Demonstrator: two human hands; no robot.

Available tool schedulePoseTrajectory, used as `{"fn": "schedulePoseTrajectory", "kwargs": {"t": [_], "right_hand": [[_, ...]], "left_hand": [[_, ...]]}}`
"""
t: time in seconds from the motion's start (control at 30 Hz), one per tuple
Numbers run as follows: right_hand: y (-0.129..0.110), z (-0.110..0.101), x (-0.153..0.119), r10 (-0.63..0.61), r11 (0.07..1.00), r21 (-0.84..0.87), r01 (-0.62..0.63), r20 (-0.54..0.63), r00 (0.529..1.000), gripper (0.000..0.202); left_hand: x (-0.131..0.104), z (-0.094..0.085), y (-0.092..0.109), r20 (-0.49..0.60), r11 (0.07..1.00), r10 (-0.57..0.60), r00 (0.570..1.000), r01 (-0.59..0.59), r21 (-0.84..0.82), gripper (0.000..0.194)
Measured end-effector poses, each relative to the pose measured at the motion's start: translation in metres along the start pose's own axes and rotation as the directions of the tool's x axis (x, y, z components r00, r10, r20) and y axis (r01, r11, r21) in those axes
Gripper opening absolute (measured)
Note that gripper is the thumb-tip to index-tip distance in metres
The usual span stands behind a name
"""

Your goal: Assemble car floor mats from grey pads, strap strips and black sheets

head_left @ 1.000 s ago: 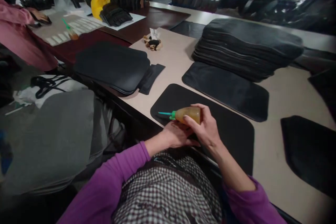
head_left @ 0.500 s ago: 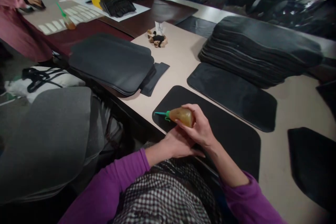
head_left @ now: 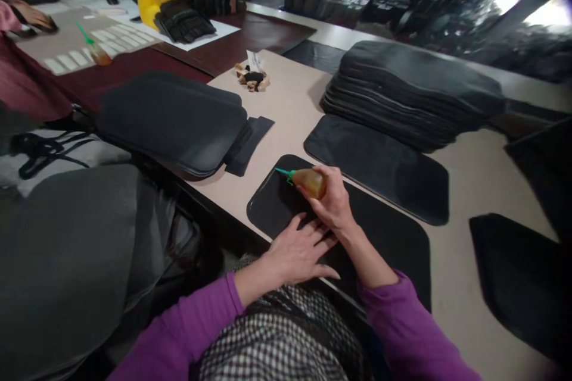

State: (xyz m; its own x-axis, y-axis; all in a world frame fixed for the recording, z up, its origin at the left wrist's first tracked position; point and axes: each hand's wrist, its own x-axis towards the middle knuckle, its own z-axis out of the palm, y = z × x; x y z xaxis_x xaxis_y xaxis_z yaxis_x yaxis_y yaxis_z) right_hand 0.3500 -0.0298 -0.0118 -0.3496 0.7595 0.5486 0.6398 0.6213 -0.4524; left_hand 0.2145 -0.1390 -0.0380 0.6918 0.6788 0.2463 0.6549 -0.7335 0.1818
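A black rounded panel [head_left: 384, 232] lies flat on the table's near edge. My right hand [head_left: 333, 199] is closed round a glue bottle [head_left: 308, 181] of amber liquid, held tilted over the panel. Its thin green nozzle points left, with the tip at the panel's upper left edge. A shiny wet line runs along the panel's left end. My left hand [head_left: 301, 250] rests on the panel's near side, fingers spread, below the bottle.
Behind lie another black panel [head_left: 379, 166] and a tall stack of black panels [head_left: 415, 89]. More panels [head_left: 170, 119] are piled at left, beside dark strips [head_left: 249, 144]. At far left, a co-worker's hand [head_left: 36, 15] is near white strips and a second bottle [head_left: 99, 53].
The bottle's nozzle has moved from the panel's near left corner to its far left corner, leaving a wet line. My left hand has spread out on the panel. The view has shifted slightly.
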Motion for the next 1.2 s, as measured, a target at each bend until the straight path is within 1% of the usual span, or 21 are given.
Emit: {"fn": "schedulePoseTrajectory", "kwargs": {"t": [0.13,0.2,0.3,0.4,0.53,0.63,0.7,0.77,0.87,0.93,1.0,1.1,1.2], "right_hand": [[0.016,0.008,0.011,0.052,0.994,-0.090,-0.062,-0.106,0.993,0.049],[0.022,0.007,0.013,0.077,0.989,-0.119,-0.092,-0.127,0.989,0.048],[0.027,-0.005,0.009,0.106,0.982,-0.143,-0.127,-0.148,0.983,0.046],[0.031,-0.028,-0.004,0.131,0.976,-0.155,-0.155,-0.155,0.979,0.046],[0.042,-0.070,-0.037,0.192,0.953,-0.204,-0.225,-0.170,0.967,0.049],[0.055,-0.106,-0.072,0.248,0.918,-0.262,-0.298,-0.209,0.946,0.051],[0.064,-0.130,-0.099,0.278,0.890,-0.295,-0.348,-0.255,0.926,0.053],[0.071,-0.152,-0.126,0.316,0.857,-0.310,-0.412,-0.317,0.894,0.055],[0.079,-0.178,-0.162,0.385,0.796,-0.304,-0.523,-0.412,0.826,0.057],[0.081,-0.187,-0.179,0.414,0.767,-0.291,-0.571,-0.455,0.788,0.060],[0.083,-0.191,-0.190,0.421,0.758,-0.277,-0.590,-0.484,0.768,0.061],[0.080,-0.189,-0.198,0.419,0.752,-0.262,-0.605,-0.517,0.746,0.060],[0.073,-0.188,-0.203,0.417,0.747,-0.254,-0.615,-0.541,0.730,0.058]], "left_hand": [[-0.001,0.005,-0.001,-0.015,1.000,0.000,1.000,0.000,0.011,0.078],[-0.001,0.005,-0.001,-0.019,1.000,0.005,1.000,-0.004,0.013,0.079],[-0.001,0.004,-0.001,-0.022,1.000,0.005,1.000,-0.005,0.020,0.076],[-0.002,0.003,0.000,-0.016,1.000,0.001,1.000,0.000,0.020,0.074],[-0.002,0.004,0.000,0.003,1.000,0.002,1.000,-0.002,0.008,0.073],[-0.001,0.006,-0.001,0.012,1.000,-0.003,1.000,0.003,0.003,0.071],[-0.001,0.006,-0.001,0.017,1.000,-0.004,1.000,0.004,0.008,0.070],[-0.001,0.007,-0.001,0.023,1.000,0.001,1.000,-0.001,0.021,0.070],[-0.001,0.009,-0.002,0.026,0.999,0.011,1.000,-0.013,0.049,0.068],[-0.001,0.009,-0.003,0.022,0.998,0.018,1.000,-0.020,0.067,0.066],[-0.001,0.010,-0.004,0.020,0.996,0.024,1.000,-0.026,0.082,0.066],[0.000,0.010,-0.005,0.023,0.994,0.032,0.999,-0.035,0.104,0.065],[0.000,0.009,-0.005,0.033,0.991,0.041,0.999,-0.045,0.128,0.064]]}}
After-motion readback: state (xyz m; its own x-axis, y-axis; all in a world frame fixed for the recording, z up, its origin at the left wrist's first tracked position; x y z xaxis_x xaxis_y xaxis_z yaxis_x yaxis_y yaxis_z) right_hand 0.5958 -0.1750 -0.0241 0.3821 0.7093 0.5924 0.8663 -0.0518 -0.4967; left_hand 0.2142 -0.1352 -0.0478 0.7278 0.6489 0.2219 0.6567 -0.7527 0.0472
